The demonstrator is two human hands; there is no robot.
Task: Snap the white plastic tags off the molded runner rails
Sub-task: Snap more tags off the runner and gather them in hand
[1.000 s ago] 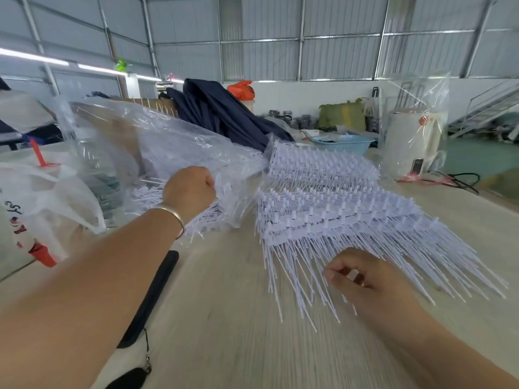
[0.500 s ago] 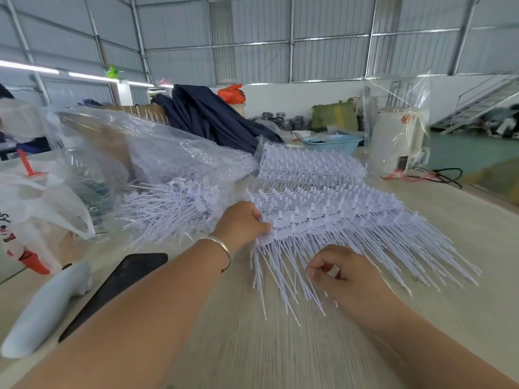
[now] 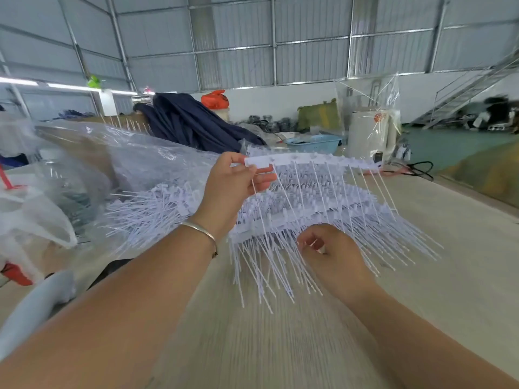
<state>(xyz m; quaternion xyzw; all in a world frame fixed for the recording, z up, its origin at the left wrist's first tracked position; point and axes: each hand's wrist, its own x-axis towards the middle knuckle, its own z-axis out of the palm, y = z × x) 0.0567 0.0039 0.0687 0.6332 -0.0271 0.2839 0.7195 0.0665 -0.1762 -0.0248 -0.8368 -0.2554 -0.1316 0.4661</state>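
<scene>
Rail (image 3: 311, 160): pinched at its near end by the left hand (image 3: 234, 186), lifted over the pile (image 3: 323, 217) on the surface (image 3: 280, 346)
Right hand (image 3: 334, 254): curled, thumb and finger pinching a small white bit, hard to make out
Tags (image 3: 317, 181): hanging off the rail, thin and whippy
Feel: probably super light, bendy rail, brittle joints
Grab spot: likely right by the tag head, rail braced close

Both forearms are bare, no sleeves showing anywhere in the shot; no gloves on the hands either; left hand (image 3: 234, 182) has a thin silver bangle (image 3: 202, 232) sitting right at the wrist, plain metal, with what looks like a tiny dark bit on its lower end; right hand (image 3: 335, 255) wears nothing, no rings, no watch.
</scene>
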